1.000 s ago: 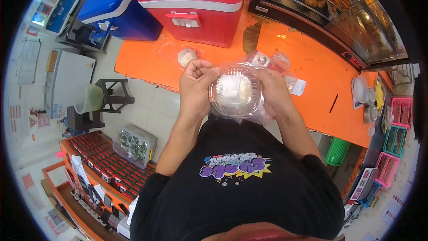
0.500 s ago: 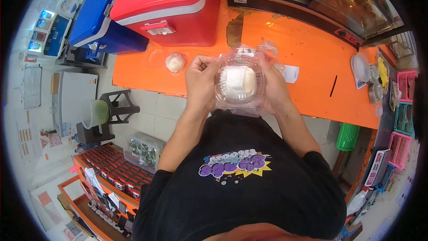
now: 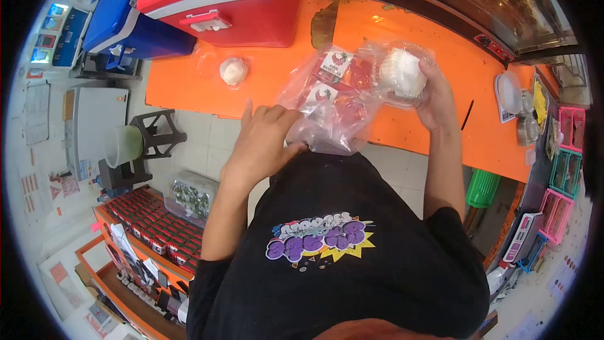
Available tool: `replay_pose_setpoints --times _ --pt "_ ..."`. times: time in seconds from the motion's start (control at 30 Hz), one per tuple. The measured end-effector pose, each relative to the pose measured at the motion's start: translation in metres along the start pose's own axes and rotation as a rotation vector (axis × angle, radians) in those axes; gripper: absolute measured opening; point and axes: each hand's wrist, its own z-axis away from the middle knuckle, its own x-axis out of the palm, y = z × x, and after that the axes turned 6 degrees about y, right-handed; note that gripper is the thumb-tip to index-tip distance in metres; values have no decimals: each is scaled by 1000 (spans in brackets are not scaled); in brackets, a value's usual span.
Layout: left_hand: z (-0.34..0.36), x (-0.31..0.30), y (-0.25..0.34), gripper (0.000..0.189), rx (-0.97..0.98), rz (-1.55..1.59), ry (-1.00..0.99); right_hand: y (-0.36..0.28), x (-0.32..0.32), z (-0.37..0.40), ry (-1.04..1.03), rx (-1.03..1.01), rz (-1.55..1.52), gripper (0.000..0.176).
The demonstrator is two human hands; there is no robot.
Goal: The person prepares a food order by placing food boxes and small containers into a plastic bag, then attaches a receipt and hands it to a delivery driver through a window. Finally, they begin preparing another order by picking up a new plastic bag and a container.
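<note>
In my right hand (image 3: 434,91) is a clear plastic clamshell container (image 3: 402,75) holding a rounded white portion, partly wrapped in what looks like white paper. It is held above the orange table. A clear plastic bag (image 3: 336,129) spreads across the table's front edge, with red packets (image 3: 358,75) bearing white rooster labels showing in or under it. My left hand (image 3: 264,138) is at the bag's lower left side, thumb and fingers curled on the film. Another round white portion (image 3: 233,72) in clear plastic sits on the table to the left.
A red cooler (image 3: 251,19) and a blue cooler (image 3: 135,38) stand at the back left. A glass food warmer (image 3: 434,6) is at the back right. A black pen (image 3: 467,114) and stacked plastic lids (image 3: 508,94) lie on the right. A dark stool (image 3: 157,132) stands on the floor.
The clamshell container has moved right, from both hands into my right hand alone. My left hand has shifted left and down to the plastic bag, and the red packets have come into view.
</note>
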Motion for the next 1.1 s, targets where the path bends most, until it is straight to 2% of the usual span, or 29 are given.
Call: replay_pose_setpoints --times 0.03,0.1,0.13,0.17,0.2,0.23,0.27,0.3,0.33,0.4,0.43,0.5,0.53,0.57,0.63,0.67,0.73,0.77,0.83,0.87,0.93,0.97,1.03,1.07,1.1 --pt "3 1 -2 32 -7 -1 -1 -6 -2 -4 -46 30 12 51" --pt "2 0 -4 17 -42 219 29 -9 0 -11 -101 58 26 52" --pt "2 -4 -4 17 -47 217 30 -7 3 -12 -223 90 59 55" --pt "1 -10 -4 17 49 294 101 -5 6 -14 -347 121 92 59" --pt "0 -17 -3 17 148 369 173 -1 9 -17 -351 121 92 59" --pt "2 -25 -1 17 149 365 174 5 13 -21 -579 219 80 61" --pt "8 -34 4 16 227 465 89 12 16 -23 -805 317 66 63" --pt "13 -42 10 14 306 564 2 22 21 -22 -850 447 74 63" --pt "15 -49 20 14 309 559 2 34 26 -23 -893 574 82 62" --pt "22 -56 42 14 383 597 -72 66 39 -26 -924 722 184 55" --pt "24 -55 47 14 384 594 -74 76 44 -28 -925 718 182 55" --pt "29 -53 53 14 383 562 -98 86 60 -31 -718 915 311 50" --pt "32 -49 55 12 322 559 -92 75 72 -23 -564 849 247 41" --pt "33 -45 53 12 320 556 -83 74 72 -26 -571 848 254 41" --pt "32 -38 47 15 354 518 -40 72 64 -34 -394 670 143 36" --pt "30 -37 46 15 349 516 -31 76 50 -41 -374 555 139 42" --pt "25 -34 46 17 263 454 24 46 44 -29 -290 360 318 47" --pt "21 -32 50 17 261 456 28 31 35 -29 -292 360 323 47" --pt "14 -30 57 15 -20 343 147 9 8 -27 -317 343 411 52" --pt "15 -30 52 15 -16 349 143 3 -6 -26 -309 344 413 52" --pt "17 -29 42 15 8 -27 -226 -7 -31 -22 -235 380 306 53" --pt "15 -29 41 15 16 -24 -228 -11 -41 -21 -226 377 305 53" --pt "10 -33 42 11 237 60 -219 -14 -54 -15 -336 278 299 69" --pt "7 -36 45 11 248 61 -225 -15 -56 -13 -325 274 294 69" --pt "2 -40 49 10 338 226 -235 -19 -53 -8 -378 260 222 66"
